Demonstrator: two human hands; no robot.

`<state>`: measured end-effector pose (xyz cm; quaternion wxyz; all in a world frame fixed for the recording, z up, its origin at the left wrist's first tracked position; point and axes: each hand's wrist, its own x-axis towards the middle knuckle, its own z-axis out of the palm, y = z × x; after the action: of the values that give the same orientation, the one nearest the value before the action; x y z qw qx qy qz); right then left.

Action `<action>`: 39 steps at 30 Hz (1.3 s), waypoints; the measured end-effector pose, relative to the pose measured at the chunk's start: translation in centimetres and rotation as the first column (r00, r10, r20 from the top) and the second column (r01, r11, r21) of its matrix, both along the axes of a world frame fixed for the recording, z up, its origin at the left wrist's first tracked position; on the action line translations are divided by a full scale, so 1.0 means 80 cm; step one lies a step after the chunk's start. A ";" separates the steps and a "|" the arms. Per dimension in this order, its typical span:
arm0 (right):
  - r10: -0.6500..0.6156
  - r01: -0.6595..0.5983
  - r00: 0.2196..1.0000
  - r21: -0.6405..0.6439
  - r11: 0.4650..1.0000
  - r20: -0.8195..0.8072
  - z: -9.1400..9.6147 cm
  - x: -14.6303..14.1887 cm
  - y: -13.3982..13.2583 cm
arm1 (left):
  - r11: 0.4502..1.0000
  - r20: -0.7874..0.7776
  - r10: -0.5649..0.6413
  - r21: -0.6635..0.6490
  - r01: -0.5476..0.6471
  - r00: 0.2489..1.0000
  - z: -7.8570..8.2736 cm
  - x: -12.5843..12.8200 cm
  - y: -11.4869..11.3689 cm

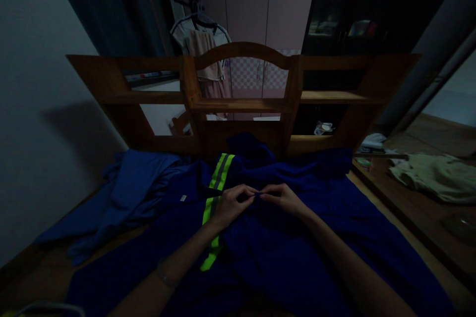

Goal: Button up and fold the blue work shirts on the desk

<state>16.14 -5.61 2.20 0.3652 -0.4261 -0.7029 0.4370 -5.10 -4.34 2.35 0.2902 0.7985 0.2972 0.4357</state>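
Note:
A dark blue work garment (297, 247) with a yellow-green reflective stripe (217, 183) lies spread over the wooden surface before me. My left hand (232, 203) and my right hand (282, 198) meet over its middle, fingertips close together. Both pinch a small fold of the blue cloth between them. The stripe runs just left of my left hand.
A second blue garment (126, 193) lies bunched at the left. A wooden headboard with shelves (241, 104) stands behind. A pale green cloth (435, 176) lies on the floor at right. Clothes hang on a hanger (201, 42) by the wardrobe. The room is dim.

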 end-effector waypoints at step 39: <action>-0.264 0.069 0.872 0.430 0.900 0.412 0.034 0.042 -0.014 | 0.873 0.054 0.475 0.095 -0.478 0.878 -0.007 -0.020 0.042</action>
<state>19.46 -6.70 4.93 0.3046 -0.4933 -0.8035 0.1354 -6.67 -0.96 1.80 0.1359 0.7085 0.4570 0.5203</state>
